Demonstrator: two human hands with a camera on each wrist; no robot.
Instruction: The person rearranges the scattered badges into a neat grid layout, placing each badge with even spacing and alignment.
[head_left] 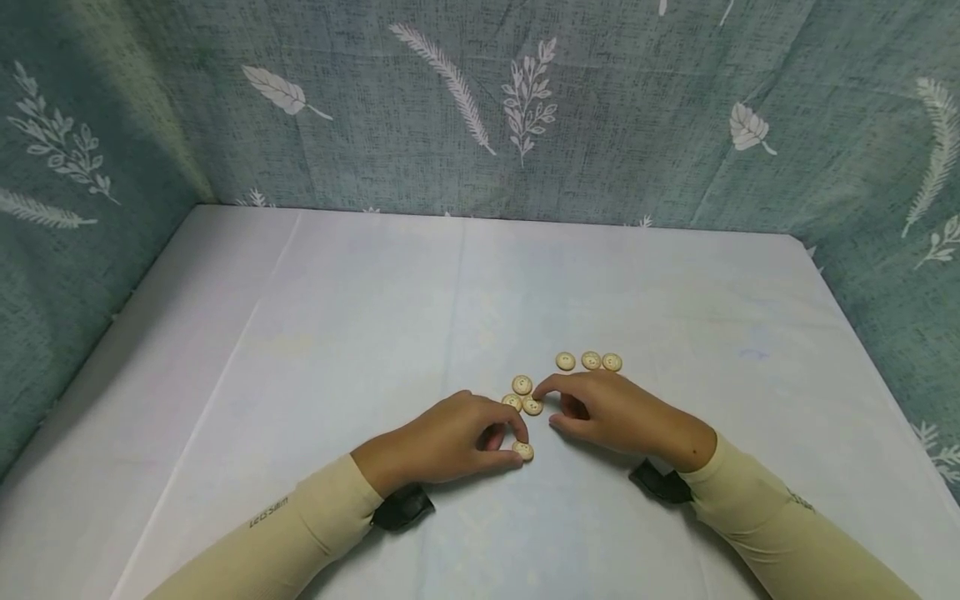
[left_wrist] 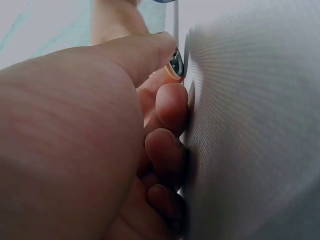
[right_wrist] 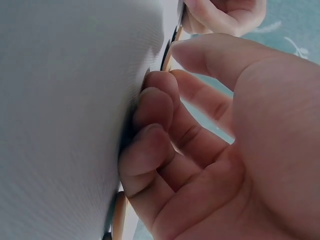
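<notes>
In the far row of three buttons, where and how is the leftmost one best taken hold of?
The leftmost button is probably best pinched at the left and right of its round edge, coming from above: it lies flat on the table, and a gap parts it from its neighbour.

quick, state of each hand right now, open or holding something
Left hand: holding a button in a pinch.
Right hand: open, holding nothing, touching or nearly touching another button.
</notes>
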